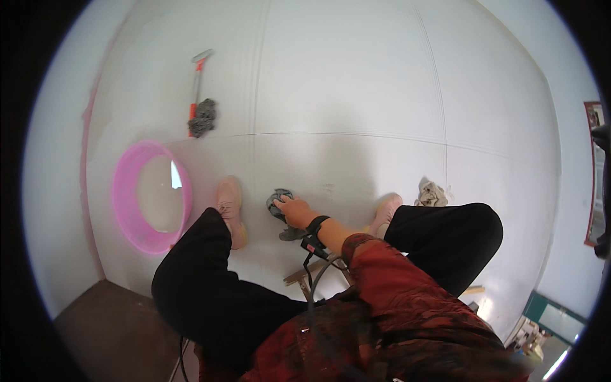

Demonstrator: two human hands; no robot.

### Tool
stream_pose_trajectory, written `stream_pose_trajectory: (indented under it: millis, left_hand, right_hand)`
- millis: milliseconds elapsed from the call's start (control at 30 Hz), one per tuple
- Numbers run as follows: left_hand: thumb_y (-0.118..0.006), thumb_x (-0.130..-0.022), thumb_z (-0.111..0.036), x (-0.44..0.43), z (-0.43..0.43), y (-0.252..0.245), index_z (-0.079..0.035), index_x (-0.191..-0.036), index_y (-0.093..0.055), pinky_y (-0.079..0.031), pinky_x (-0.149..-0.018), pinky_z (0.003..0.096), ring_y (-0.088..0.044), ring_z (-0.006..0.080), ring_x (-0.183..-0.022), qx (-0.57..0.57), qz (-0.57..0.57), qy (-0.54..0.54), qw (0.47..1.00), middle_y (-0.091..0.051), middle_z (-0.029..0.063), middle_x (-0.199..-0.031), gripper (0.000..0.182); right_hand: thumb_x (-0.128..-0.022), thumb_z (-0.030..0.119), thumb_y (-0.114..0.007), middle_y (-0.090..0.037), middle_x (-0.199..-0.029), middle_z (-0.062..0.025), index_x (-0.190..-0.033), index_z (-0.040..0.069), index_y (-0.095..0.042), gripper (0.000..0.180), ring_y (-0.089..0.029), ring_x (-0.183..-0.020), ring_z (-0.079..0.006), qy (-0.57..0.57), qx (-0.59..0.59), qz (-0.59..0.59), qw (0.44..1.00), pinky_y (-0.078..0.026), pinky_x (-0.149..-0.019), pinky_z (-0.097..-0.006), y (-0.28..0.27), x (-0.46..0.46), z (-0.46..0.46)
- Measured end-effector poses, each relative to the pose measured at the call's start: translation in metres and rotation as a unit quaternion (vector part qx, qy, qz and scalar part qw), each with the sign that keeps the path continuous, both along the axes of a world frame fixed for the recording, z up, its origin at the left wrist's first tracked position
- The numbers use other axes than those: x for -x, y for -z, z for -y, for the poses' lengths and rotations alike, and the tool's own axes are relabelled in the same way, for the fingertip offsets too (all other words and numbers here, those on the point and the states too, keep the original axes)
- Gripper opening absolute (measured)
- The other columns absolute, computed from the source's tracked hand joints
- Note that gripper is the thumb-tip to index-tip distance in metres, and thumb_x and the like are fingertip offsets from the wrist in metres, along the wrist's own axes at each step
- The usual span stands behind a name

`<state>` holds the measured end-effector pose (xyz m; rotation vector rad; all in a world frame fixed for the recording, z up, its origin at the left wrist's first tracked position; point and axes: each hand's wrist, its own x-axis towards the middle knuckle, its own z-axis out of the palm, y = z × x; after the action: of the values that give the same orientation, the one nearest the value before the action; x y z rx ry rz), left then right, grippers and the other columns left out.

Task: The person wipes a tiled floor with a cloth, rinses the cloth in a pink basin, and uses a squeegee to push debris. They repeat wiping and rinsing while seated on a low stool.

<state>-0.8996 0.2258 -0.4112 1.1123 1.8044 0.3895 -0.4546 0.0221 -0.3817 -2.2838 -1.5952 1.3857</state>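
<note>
My right hand (pixel 295 211) reaches down between the pink shoes and presses its fingers on a dark grey cloth (pixel 277 204) on the pale tiled floor. More grey cloth (pixel 292 234) lies under the wrist; whether it is the same piece, I cannot tell. My left hand is out of view. Faint dark marks (pixel 327 192) show on the floor to the right of my right hand. A pink plastic basin (pixel 125 210) with cloudy water stands at the left, beside the left shoe (pixel 230 205).
Farther forward lies a long-handled scraper (pixel 197 86) with a crumpled grey rag (pixel 204 117) against its red grip. A beige rag (pixel 432 193) lies beyond the right shoe (pixel 387 210). A wooden stool frame (pixel 298 277) is beneath me. Walls rise at both sides.
</note>
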Motion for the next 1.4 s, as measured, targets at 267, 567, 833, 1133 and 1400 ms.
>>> stream_pose_trajectory:
  millis: [267,567,833,1133,1400]
  left_hand:
    - [-0.052,-0.09,-0.028,-0.015,0.026,-0.008,-0.007,-0.103,-0.058,-0.047,-0.055,0.0258,-0.056,0.0124,-0.064,-0.013,0.07,-0.081,0.994,-0.058,0.0041,-0.077,0.025]
    - [-0.044,-0.091,-0.045,-0.086,0.027,-0.028,-0.005,-0.122,-0.05,-0.044,-0.086,0.042,-0.054,0.0248,-0.107,0.062,0.246,-0.078,0.964,-0.057,0.0125,-0.114,0.051]
    - [-0.06,-0.077,-0.062,-0.121,-0.02,0.001,-0.001,-0.143,-0.001,-0.038,-0.096,0.0503,-0.041,0.0363,-0.118,0.114,0.439,-0.248,0.856,-0.032,0.0266,-0.134,0.107]
    - [-0.052,-0.087,-0.016,-0.159,-0.059,0.039,-0.001,-0.115,-0.046,-0.048,-0.088,0.0469,-0.054,0.0285,-0.099,-0.005,0.565,-0.389,0.727,-0.052,0.0172,-0.111,0.032]
    - [-0.048,-0.08,-0.001,-0.128,-0.078,0.053,0.0,-0.093,-0.049,-0.055,-0.073,0.0416,-0.059,0.0262,-0.084,-0.024,0.574,-0.383,0.723,-0.055,0.0113,-0.09,0.013]
  right_hand:
    - [-0.069,0.013,-0.059,-0.064,-0.095,-0.0166,-0.106,0.012,-0.058,0.038,-0.06,-0.092,-0.0353,-0.015,-0.101,-0.021,0.995,-0.048,-0.079,-0.0433,-0.067,-0.071,-0.021]
    - [-0.068,0.01,-0.059,-0.062,-0.107,-0.0185,-0.123,0.01,-0.054,0.055,-0.058,-0.1,-0.0348,-0.104,-0.192,0.163,0.962,-0.047,-0.085,-0.0375,-0.211,-0.146,-0.128]
    - [-0.071,0.008,-0.054,-0.06,-0.107,-0.0251,-0.129,0.0,-0.046,0.059,-0.06,-0.098,-0.0343,0.1,-0.347,0.028,0.932,-0.046,-0.084,-0.0332,-0.276,-0.105,-0.165]
    - [-0.072,0.001,-0.05,-0.061,-0.109,-0.0179,-0.129,-0.006,-0.043,0.059,-0.059,-0.094,-0.0203,0.136,-0.244,-0.069,0.958,-0.046,-0.082,-0.0273,-0.268,-0.1,-0.178]
    - [-0.074,-0.001,-0.05,-0.061,-0.107,-0.0157,-0.131,-0.006,-0.042,0.058,-0.059,-0.09,-0.0178,0.14,-0.234,-0.051,0.961,-0.046,-0.08,-0.026,-0.262,-0.08,-0.197]
